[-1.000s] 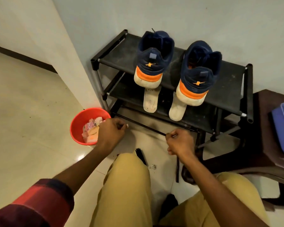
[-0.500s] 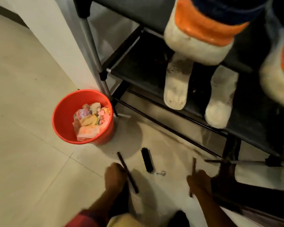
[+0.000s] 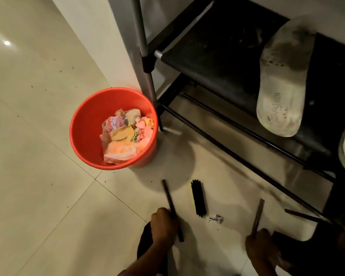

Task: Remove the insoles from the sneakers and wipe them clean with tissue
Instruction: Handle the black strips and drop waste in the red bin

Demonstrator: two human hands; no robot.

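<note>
Head view: at six o'clock the left hand (image 3: 163,226) is curled round a dark rod (image 3: 168,198) and at five o'clock the right hand (image 3: 261,248) round a second rod (image 3: 259,215), a black brush (image 3: 198,198) laid between them, open floor (image 3: 38,136) lying towards nine o'clock. Beyond, a red bucket (image 3: 82,136) of crumpled paper scraps (image 3: 126,134) is stood beside the rack leg (image 3: 145,46); farthest, at two o'clock, a soiled insole (image 3: 283,80) is leaned on the lower shelf (image 3: 207,52).
</note>
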